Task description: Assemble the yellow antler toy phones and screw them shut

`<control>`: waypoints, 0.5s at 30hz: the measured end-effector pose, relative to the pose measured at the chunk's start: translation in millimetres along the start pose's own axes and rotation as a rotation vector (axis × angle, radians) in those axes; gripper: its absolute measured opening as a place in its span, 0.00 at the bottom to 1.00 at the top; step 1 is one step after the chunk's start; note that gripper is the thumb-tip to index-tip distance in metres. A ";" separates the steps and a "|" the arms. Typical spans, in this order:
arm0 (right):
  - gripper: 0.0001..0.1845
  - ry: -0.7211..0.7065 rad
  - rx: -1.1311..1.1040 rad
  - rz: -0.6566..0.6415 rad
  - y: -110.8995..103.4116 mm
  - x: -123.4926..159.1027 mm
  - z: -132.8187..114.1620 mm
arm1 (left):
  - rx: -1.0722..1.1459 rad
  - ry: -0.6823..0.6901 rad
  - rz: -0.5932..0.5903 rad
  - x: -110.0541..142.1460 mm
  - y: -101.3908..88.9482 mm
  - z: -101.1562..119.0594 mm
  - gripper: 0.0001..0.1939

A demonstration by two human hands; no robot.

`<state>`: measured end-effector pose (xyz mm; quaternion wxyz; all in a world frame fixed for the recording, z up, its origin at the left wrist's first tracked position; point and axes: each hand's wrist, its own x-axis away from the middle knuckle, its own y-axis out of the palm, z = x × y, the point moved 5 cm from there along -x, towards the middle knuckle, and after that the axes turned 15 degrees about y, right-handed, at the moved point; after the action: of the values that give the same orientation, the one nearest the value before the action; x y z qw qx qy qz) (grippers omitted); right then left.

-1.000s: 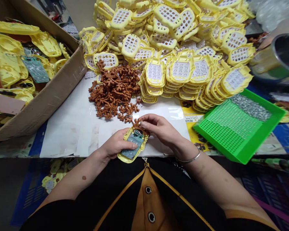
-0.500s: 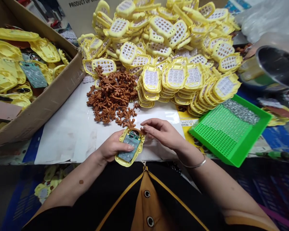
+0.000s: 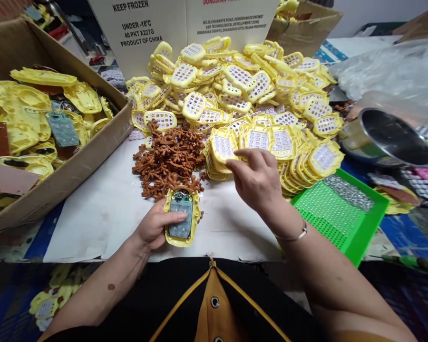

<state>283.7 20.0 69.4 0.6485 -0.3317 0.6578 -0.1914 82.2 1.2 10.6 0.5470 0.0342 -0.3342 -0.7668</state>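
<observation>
My left hand (image 3: 155,225) grips a yellow toy phone shell (image 3: 181,241), thumb across the green circuit board (image 3: 180,225) inside it. Brown antler-shaped pieces show at the shell's top edge; whether one is fitted there is hard to tell. My right hand (image 3: 258,178) reaches to the leftmost stack of yellow cases with white keypads. Thumb and forefinger pinch the lower right corner of the top keypad case (image 3: 223,146). Just beyond the shell lies a heap of brown antler-shaped pieces (image 3: 167,159).
At the left stands a cardboard box (image 3: 92,147) of yellow shells and boards. Loose keypad cases (image 3: 235,78) are piled at the back before a white carton (image 3: 146,52). A green tray (image 3: 364,237) with small metal screws and a metal pot (image 3: 353,137) are on the right.
My right hand has left the shell's top and moved forward to the keypad case stack. My left hand has shifted slightly left with the shell, now more upright. The view has tilted up.
</observation>
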 end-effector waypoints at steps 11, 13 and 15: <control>0.13 -0.225 -0.405 0.012 -46.7 82.6 -45.0 | -0.036 0.043 -0.066 6.8 11.7 14.3 0.17; 0.18 0.114 -0.755 -0.073 -43.2 85.5 -30.9 | -0.018 0.041 -0.106 14.5 12.0 11.2 0.18; 0.23 0.540 -1.225 -0.317 -23.8 94.7 -21.4 | -0.001 0.036 -0.157 21.9 14.8 8.7 0.20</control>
<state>272.9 -65.4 18.7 0.1216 -0.6713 0.7296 0.0465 81.9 -16.2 32.3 0.4911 0.0735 -0.3202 -0.8067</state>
